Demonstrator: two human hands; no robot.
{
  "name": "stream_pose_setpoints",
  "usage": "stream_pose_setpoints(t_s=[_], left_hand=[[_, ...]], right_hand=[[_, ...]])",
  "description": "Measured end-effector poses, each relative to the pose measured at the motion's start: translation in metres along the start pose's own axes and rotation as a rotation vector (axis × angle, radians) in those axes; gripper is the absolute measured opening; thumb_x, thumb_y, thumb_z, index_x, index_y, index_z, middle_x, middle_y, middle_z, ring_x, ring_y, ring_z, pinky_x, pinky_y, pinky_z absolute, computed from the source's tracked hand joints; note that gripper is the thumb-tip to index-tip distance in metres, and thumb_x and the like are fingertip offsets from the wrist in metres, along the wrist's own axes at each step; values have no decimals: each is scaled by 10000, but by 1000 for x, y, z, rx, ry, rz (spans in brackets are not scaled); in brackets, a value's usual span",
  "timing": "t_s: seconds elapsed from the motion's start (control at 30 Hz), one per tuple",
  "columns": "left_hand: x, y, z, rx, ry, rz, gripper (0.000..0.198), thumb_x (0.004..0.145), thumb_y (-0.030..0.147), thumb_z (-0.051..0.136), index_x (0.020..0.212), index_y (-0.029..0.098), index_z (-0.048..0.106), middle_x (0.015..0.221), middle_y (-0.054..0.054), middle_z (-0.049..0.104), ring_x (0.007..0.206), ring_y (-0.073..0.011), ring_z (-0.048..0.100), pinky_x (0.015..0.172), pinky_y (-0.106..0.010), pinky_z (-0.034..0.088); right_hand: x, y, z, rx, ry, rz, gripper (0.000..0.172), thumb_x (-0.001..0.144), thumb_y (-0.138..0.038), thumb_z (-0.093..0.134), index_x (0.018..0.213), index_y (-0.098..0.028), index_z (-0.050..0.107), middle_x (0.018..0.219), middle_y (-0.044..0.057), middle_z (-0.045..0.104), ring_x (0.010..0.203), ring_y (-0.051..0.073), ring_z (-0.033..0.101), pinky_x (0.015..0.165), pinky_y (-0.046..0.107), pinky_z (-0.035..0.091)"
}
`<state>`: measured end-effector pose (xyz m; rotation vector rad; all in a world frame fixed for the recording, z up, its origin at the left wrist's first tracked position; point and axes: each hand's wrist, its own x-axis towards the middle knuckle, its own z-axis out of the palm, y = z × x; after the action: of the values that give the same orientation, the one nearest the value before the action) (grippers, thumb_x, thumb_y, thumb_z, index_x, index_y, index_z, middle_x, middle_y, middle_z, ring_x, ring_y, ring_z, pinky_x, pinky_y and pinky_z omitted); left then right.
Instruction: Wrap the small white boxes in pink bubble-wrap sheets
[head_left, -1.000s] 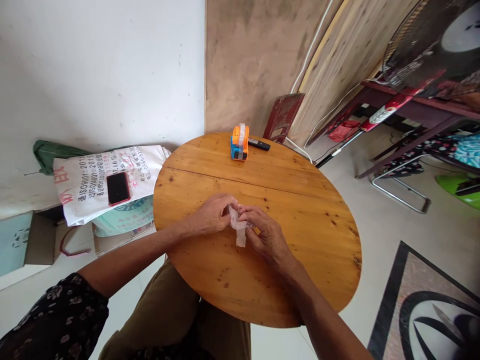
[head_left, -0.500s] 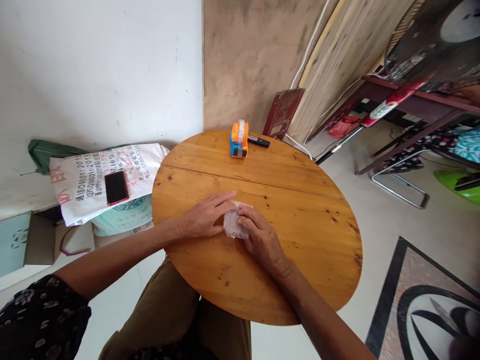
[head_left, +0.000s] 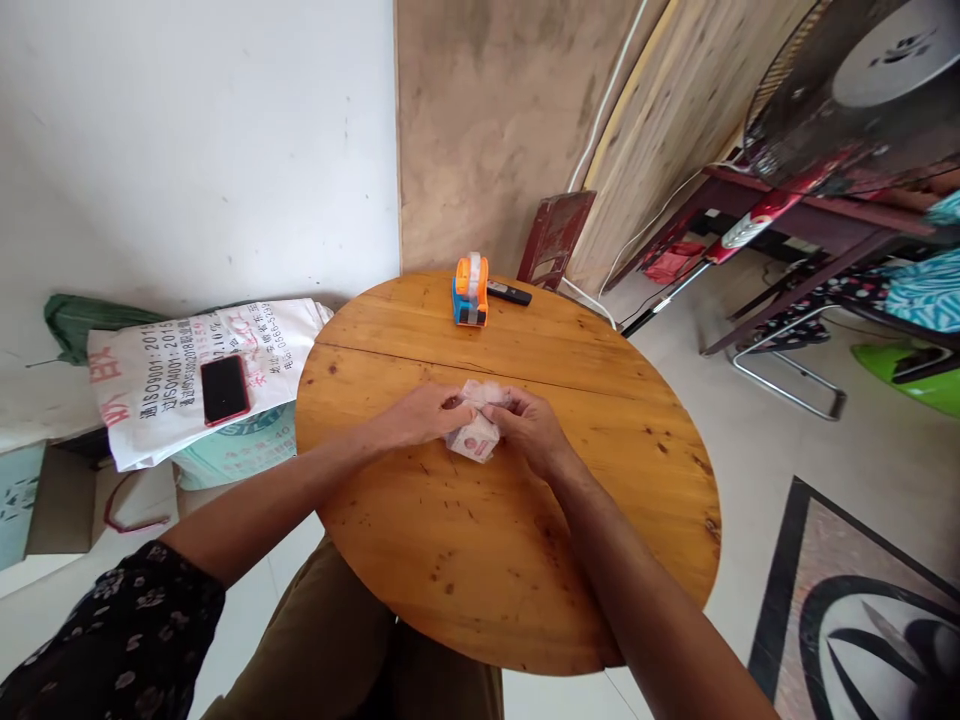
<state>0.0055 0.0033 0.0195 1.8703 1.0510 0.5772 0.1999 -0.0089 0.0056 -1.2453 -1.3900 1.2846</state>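
A small white box (head_left: 474,440) with reddish print, wrapped in clear crinkled plastic (head_left: 480,392), is held over the middle of the round wooden table (head_left: 480,560). My left hand (head_left: 431,412) grips its left side, the thumb lying on the near top edge. From the right, my right hand (head_left: 529,425) pinches the wrap and the box with thumb and fingers. Both thumbs come close together on top. The far fingers are partly hidden behind the package.
At the table's far edge stand an orange and blue tape dispenser (head_left: 470,295) and a black remote-like object (head_left: 510,293). A phone (head_left: 225,390) lies on white sacks (head_left: 165,350) at the left. To the right are a standing fan (head_left: 847,100) and a dark red desk (head_left: 817,205).
My left hand has gone from flat and spread beside the package to gripping it. The package is turned, so its printed side now shows. My view has shifted slightly.
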Motion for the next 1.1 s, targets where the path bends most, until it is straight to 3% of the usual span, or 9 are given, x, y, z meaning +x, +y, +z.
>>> stream_pose_setpoints(t_s=[0.07, 0.13, 0.23, 0.3, 0.47, 0.63, 0.8, 1.0, 1.1], left_hand=[[8, 0, 1, 51, 50, 26, 253, 866, 349, 501, 762, 147, 611, 654, 11, 554, 610, -125, 503, 548, -235, 360], [12, -3, 3, -104, 40, 42, 263, 872, 379, 519, 888, 141, 629, 747, -11, 611, 673, -139, 555, 591, -239, 407], [13, -10, 8, -447, -68, 87, 386, 829, 362, 632, 1143, 143, 577, 978, -57, 665, 840, -167, 627, 723, -268, 487], [12, -15, 11, -560, -140, 115, 510, 769, 300, 724, 1221, 150, 541, 1088, -83, 659, 951, -190, 634, 828, -306, 501], [14, -29, 18, -752, -101, 55, 927, 672, 227, 828, 1468, 225, 354, 1359, -140, 568, 1185, -258, 590, 1001, -399, 457], [17, -37, 21, -824, -126, 38, 1053, 665, 272, 863, 1532, 252, 267, 1389, -151, 567, 1237, -288, 574, 1057, -445, 417], [16, -33, 19, -813, -129, 47, 995, 664, 266, 866, 1497, 265, 322, 1361, -135, 580, 1183, -254, 596, 1010, -410, 445], [13, -20, 11, -707, -204, 105, 482, 742, 259, 790, 1161, 150, 580, 1040, -71, 671, 922, -168, 635, 837, -300, 488], [11, -18, 8, -591, -181, 83, 383, 769, 274, 756, 1095, 135, 611, 984, -58, 674, 867, -159, 632, 788, -280, 485]], right_hand=[[7, 6, 0, 75, 40, 74, 310, 598, -395, 762, 781, -187, 624, 675, -7, 671, 565, 144, 573, 557, 275, 460], [9, 10, -1, 102, 55, 109, 326, 577, -398, 777, 779, -184, 636, 664, -13, 665, 547, 132, 553, 534, 259, 431], [7, 10, -1, 123, 50, 138, 326, 572, -408, 781, 759, -185, 636, 640, -22, 647, 525, 119, 525, 508, 246, 399], [5, 8, -1, 126, 47, 143, 321, 585, -412, 776, 765, -187, 635, 651, -17, 649, 539, 124, 531, 516, 250, 406], [3, 5, -1, 53, 56, 54, 272, 641, -413, 737, 764, -201, 620, 678, -9, 644, 572, 134, 529, 540, 265, 429], [7, 2, -2, -114, 134, -79, 211, 665, -361, 721, 781, -202, 645, 708, -4, 635, 623, 142, 531, 573, 270, 437], [10, 0, 3, -14, 117, -111, 211, 714, -401, 684, 753, -196, 656, 683, -14, 621, 610, 131, 519, 587, 267, 427], [8, 0, 6, 71, 139, -95, 250, 735, -435, 679, 670, -200, 623, 623, -31, 570, 576, 117, 471, 578, 253, 409], [7, -1, 6, 40, 127, -61, 260, 738, -452, 663, 673, -203, 617, 629, -25, 565, 582, 125, 469, 572, 253, 407]])
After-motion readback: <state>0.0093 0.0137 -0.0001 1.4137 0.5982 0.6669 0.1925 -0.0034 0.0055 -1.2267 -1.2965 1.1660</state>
